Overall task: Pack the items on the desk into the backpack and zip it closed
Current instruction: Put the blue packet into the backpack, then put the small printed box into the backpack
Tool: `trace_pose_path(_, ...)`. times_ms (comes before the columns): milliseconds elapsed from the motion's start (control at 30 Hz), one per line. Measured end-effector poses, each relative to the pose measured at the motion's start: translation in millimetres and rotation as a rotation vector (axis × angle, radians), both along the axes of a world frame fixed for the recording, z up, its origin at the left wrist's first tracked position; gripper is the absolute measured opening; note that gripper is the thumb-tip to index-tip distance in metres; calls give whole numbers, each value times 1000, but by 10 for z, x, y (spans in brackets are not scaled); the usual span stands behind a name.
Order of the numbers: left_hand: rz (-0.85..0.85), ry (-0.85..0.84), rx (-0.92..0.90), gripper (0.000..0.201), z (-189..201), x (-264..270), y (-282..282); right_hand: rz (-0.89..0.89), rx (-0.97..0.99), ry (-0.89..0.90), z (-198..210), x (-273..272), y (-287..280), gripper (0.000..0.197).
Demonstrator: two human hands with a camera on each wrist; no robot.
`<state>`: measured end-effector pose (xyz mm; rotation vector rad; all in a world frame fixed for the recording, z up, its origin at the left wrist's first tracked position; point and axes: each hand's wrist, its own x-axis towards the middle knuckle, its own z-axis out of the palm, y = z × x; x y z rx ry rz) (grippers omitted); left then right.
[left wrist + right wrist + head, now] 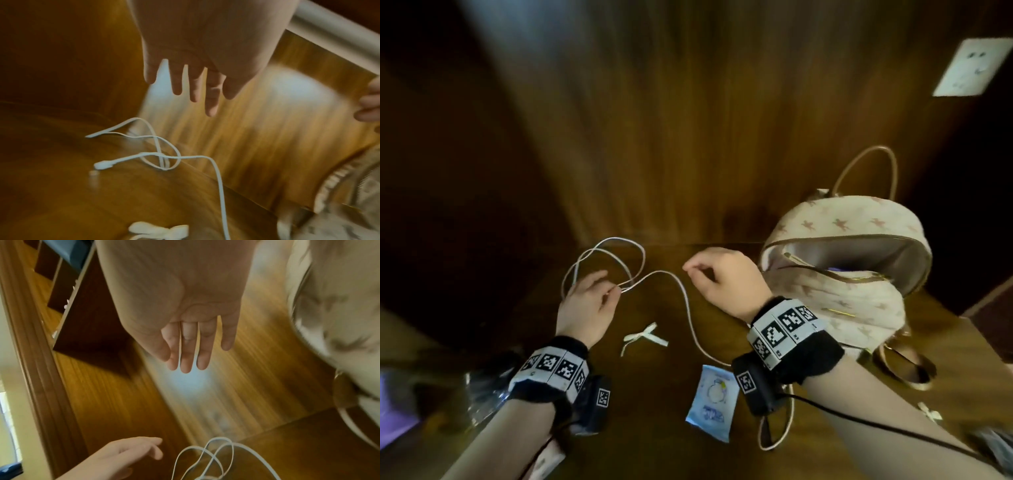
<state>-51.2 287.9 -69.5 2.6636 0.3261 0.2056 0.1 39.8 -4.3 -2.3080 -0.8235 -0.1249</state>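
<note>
A white charging cable [662, 272] lies in loose loops on the wooden desk [654, 428]. My left hand [606, 284] hovers over the loops with straight, spread fingers; in the left wrist view the left hand [195, 84] is above the cable [219, 178] and holds nothing. My right hand [698, 270] hangs relaxed and empty just left of the cream patterned backpack [852, 219], whose main zip gapes open. The right wrist view shows the right hand [191, 353] with straight fingers, the cable [218, 437] below and the backpack [339, 305] to the right.
A small white ribbon bow [645, 337] and a blue packet [710, 397] lie near the front of the desk. A crumpled plastic bag [482, 387] sits at the left edge. A wooden back panel rises behind the desk, with a wall socket [972, 66] at upper right.
</note>
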Motion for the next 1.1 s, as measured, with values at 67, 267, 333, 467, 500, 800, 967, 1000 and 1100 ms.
trace_pose_path(67,117,63,-13,28,-76,-244,245,57,-52,35,-102,18,224,18)
trace_pose_path(267,391,146,-38,20,-379,-1060,849,184,-123,187,-440,-75,873,20)
trace_pose_path(333,423,217,-57,20,-489,-1316,964,225,-131,236,-593,-138,1063,20)
trace_pose_path(467,388,354,-135,25,-643,-1632,981,285,-174,270,-884,-293,1354,19)
trace_pose_path(500,364,374,-160,27,-688,-1684,968,301,-187,268,-943,-336,1407,19)
trace_pose_path(800,332,535,-192,73,-1019,-1860,852,400,-331,340,-1356,-503,1585,18)
trace_pose_path(967,328,451,-199,68,-1019,-1834,806,436,-428,422,-1450,-567,1564,27)
trace_pose_path(1000,309,429,-201,63,-1004,-1812,798,442,-440,441,-1451,-565,1559,31)
trace_pose_path(1100,263,301,-225,46,-891,-1700,730,465,-446,488,-1410,-549,1536,40)
